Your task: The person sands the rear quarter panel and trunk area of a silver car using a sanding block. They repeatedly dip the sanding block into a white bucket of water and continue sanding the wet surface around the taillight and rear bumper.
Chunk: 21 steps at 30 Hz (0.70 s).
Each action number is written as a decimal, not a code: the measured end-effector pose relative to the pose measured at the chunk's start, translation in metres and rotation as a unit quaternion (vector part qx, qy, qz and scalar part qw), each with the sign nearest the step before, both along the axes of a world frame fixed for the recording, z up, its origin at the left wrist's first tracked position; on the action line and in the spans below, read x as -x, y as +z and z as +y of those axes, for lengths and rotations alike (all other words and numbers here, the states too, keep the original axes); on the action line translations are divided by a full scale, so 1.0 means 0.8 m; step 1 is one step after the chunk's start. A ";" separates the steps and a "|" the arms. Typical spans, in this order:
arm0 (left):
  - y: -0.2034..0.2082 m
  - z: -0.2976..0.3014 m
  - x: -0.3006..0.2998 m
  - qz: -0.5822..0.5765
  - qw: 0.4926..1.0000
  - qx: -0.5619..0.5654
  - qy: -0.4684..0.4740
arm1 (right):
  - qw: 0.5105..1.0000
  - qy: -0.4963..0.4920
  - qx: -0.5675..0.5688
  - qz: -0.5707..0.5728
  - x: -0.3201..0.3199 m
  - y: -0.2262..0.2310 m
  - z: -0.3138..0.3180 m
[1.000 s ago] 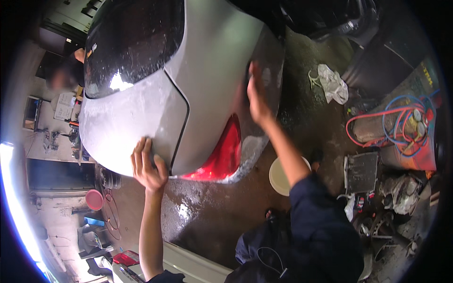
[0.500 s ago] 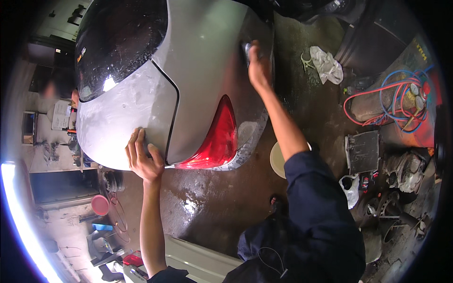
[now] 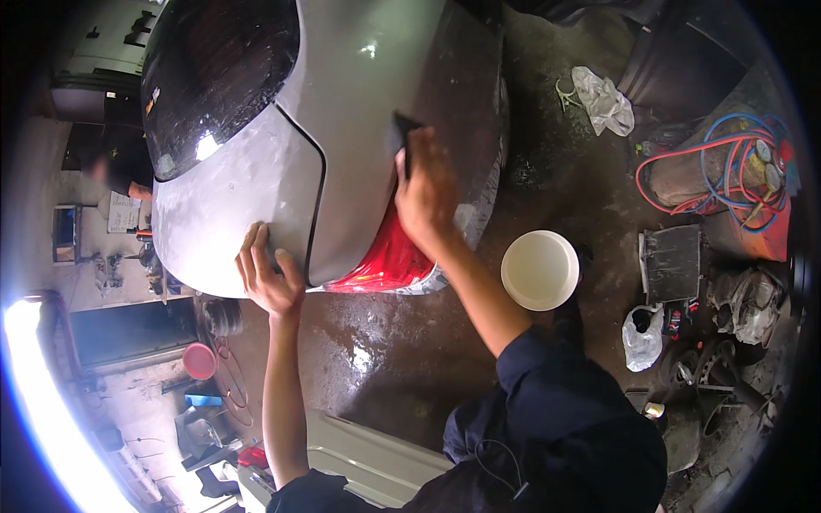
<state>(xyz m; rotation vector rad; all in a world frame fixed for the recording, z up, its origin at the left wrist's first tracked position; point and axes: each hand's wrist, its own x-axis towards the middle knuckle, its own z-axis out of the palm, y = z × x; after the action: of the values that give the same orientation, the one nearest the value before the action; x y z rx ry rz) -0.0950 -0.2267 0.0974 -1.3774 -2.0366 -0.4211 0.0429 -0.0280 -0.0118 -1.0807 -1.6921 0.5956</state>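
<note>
Nearest us, our left hand (image 3: 272, 278) lies flat on the sanded grey rear panel (image 3: 231, 205) of the silver car (image 3: 368, 111), fingers spread and holding nothing, just beside the dark seam of the hatch. Our right hand (image 3: 425, 192) sits a little further up, fingers curled down over a small dark sanding block (image 3: 402, 137) and pressing it against the body directly above the red tail light (image 3: 385, 256). The panel looks dull and wet around the light, and the concrete floor (image 3: 376, 359) below it is wet too.

We judge that we are mid-way through wet-sanding the rear quarter — the left hand bracing, the right doing the rubbing. The next stroke calls for even pressure, the block kept flat to the curve, and care not to scuff the lens.

To the right a white bowl (image 3: 540, 269) stands on the floor, near our right forearm. Further off lie a white rag (image 3: 603, 98) and coiled red and blue hoses (image 3: 727, 162) — well apart from the car.
</note>
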 end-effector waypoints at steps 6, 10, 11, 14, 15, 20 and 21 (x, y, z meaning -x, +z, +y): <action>-0.001 -0.001 0.003 0.008 1.000 -0.024 -0.006 | 0.994 0.001 0.029 -0.105 0.013 0.024 -0.002; -0.002 -0.002 0.001 0.010 0.999 -0.028 -0.016 | 0.992 -0.057 -0.072 -0.087 0.029 0.007 -0.013; -0.002 0.004 0.002 0.012 0.999 -0.031 -0.020 | 0.993 -0.095 -0.033 -0.055 0.039 -0.004 0.025; -0.003 -0.005 0.005 0.013 0.999 -0.038 -0.014 | 0.945 -0.056 0.317 0.063 -0.015 0.032 0.117; -0.006 0.004 0.004 0.008 0.998 -0.051 -0.022 | 0.943 -0.123 0.292 0.099 -0.030 0.015 0.155; -0.011 0.005 0.002 -0.006 0.998 -0.055 -0.020 | 0.938 -0.088 0.324 0.081 -0.004 -0.004 0.166; -0.013 0.011 -0.001 -0.007 0.998 -0.061 -0.025 | 0.942 -0.056 0.318 0.092 0.011 -0.015 0.166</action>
<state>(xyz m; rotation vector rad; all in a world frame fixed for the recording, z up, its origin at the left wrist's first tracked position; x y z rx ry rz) -0.0940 -0.2177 0.0870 -1.3563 -1.9564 -0.5689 0.0342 0.1052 -0.0235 -1.5041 -1.2852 1.1776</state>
